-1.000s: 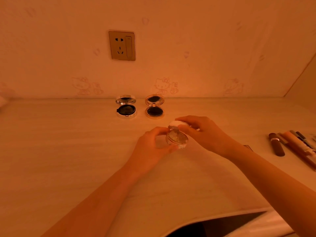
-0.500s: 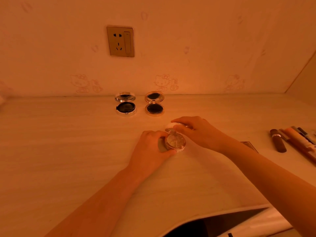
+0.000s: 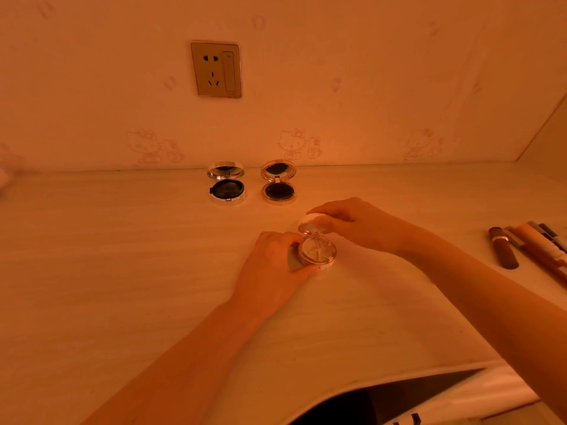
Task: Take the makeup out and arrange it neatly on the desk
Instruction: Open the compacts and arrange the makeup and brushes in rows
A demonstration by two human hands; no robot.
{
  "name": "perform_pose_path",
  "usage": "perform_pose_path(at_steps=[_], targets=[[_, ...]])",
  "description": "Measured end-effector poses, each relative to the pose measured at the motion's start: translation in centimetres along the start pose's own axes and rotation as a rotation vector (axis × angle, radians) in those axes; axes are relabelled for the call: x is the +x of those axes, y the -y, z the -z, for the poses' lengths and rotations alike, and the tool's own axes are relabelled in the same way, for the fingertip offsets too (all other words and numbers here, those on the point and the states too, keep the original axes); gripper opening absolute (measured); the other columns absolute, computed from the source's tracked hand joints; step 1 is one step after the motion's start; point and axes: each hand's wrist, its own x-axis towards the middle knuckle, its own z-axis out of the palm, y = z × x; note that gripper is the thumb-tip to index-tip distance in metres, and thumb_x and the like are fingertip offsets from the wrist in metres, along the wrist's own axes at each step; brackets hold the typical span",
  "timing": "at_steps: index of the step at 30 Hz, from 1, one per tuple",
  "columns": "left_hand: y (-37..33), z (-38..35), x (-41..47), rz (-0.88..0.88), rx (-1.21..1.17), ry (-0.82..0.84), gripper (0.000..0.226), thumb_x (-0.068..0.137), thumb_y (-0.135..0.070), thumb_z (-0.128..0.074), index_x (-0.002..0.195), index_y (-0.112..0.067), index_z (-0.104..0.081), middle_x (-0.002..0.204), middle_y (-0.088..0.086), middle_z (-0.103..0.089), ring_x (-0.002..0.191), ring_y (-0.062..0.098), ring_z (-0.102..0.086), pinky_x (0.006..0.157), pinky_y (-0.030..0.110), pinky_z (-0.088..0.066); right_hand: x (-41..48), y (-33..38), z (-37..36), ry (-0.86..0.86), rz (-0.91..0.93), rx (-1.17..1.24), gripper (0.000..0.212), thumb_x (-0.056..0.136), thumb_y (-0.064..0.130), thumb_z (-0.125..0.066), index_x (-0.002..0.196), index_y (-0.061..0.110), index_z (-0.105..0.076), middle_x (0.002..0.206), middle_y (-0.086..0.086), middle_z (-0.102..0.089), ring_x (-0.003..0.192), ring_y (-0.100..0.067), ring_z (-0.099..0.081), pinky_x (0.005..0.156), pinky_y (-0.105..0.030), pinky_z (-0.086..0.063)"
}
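A small round compact (image 3: 317, 251) with a pale, shiny inside rests on the desk (image 3: 122, 271) at the centre, its lid raised. My left hand (image 3: 273, 265) grips the base from the left side. My right hand (image 3: 346, 222) holds the white lid at the back edge. Two more round compacts stand open near the wall: a silver one (image 3: 227, 184) on the left and a gold one (image 3: 278, 182) on the right, both with dark pads and mirrors up.
At the right edge of the desk lies a brown lipstick tube (image 3: 503, 248) beside several pens or pencils (image 3: 540, 243). A wall socket (image 3: 216, 69) sits above the compacts. The desk's curved front edge (image 3: 383, 384) runs along the lower right.
The compact has come down from slightly above the desk onto its surface, and the lid has swung further open under my right hand.
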Motion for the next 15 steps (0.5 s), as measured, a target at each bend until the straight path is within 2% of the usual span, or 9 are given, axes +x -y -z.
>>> perform_pose_path(at_steps=[5,7,9,12,15], targets=[[0.1,-0.1,0.0,-0.009,-0.006,-0.001,0.050,0.073,-0.048,-0.074,0.118,-0.035,-0.056,0.118,-0.018,-0.055,0.109,-0.003,-0.036,0.075,0.009,-0.025,-0.3,0.0,-0.1,-0.005,-0.010,0.019,0.035,0.095,0.037,-0.048,0.126,0.026,-0.058,0.128,0.005,-0.059,0.116,-0.012,-0.054,0.100,-0.031,-0.043],[0.1,-0.1,0.0,-0.029,-0.001,-0.005,0.049,0.074,-0.049,-0.073,0.117,-0.035,-0.056,0.116,-0.018,-0.056,0.107,-0.003,-0.036,0.072,0.007,-0.027,-0.6,-0.1,-0.6,-0.029,-0.036,0.049,0.039,0.096,0.037,-0.047,0.132,0.025,-0.053,0.135,0.005,-0.053,0.121,-0.013,-0.050,0.100,-0.027,-0.041],[0.1,-0.1,-0.1,-0.045,0.017,-0.013,0.049,0.075,-0.050,-0.071,0.119,-0.033,-0.056,0.115,-0.016,-0.056,0.109,0.000,-0.038,0.077,0.009,-0.028,-1.2,-0.4,-1.4,-0.110,-0.086,0.135,0.044,0.096,0.039,-0.044,0.138,0.026,-0.046,0.138,0.005,-0.049,0.122,-0.013,-0.049,0.099,-0.026,-0.041],[0.1,-0.2,-0.2,-0.063,0.053,-0.032,0.049,0.077,-0.049,-0.070,0.121,-0.031,-0.055,0.117,-0.014,-0.056,0.114,0.003,-0.040,0.085,0.014,-0.030,-2.5,-1.2,-2.6,-0.283,-0.157,0.242,0.045,0.097,0.039,-0.042,0.139,0.025,-0.042,0.139,0.002,-0.049,0.123,-0.014,-0.049,0.104,-0.035,-0.042],[0.2,-0.3,-0.3,-0.070,0.070,-0.045,0.049,0.078,-0.047,-0.069,0.122,-0.030,-0.055,0.117,-0.011,-0.056,0.117,0.006,-0.040,0.090,0.019,-0.035,-4.2,-1.5,-3.4,-0.307,-0.182,0.160,0.042,0.098,0.033,-0.044,0.138,0.022,-0.044,0.136,0.003,-0.052,0.122,-0.012,-0.049,0.098,-0.024,-0.040]])
